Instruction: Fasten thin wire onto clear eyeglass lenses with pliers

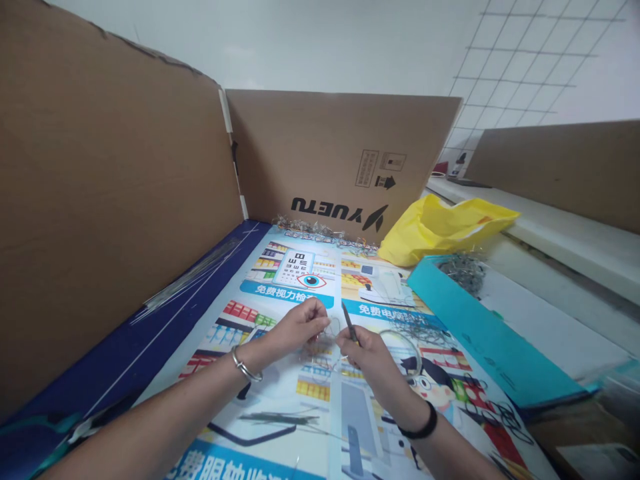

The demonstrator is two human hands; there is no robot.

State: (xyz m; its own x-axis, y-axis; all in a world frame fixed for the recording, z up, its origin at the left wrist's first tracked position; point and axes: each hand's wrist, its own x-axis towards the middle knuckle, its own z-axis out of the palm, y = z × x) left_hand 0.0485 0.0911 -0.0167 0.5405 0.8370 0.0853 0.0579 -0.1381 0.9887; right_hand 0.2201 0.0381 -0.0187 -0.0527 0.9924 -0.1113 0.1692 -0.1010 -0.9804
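Head view | left hand (306,321) pinching wire (335,326) | right hand (369,351) gripping pointed tool (351,325) | yellow bag (440,227) beside turquoise box (480,333)

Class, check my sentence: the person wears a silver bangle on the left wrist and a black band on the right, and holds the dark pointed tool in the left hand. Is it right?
Not quite: the head view shows the dark pointed tool in the right hand, not the left. The silver bangle and the black band are as you said.
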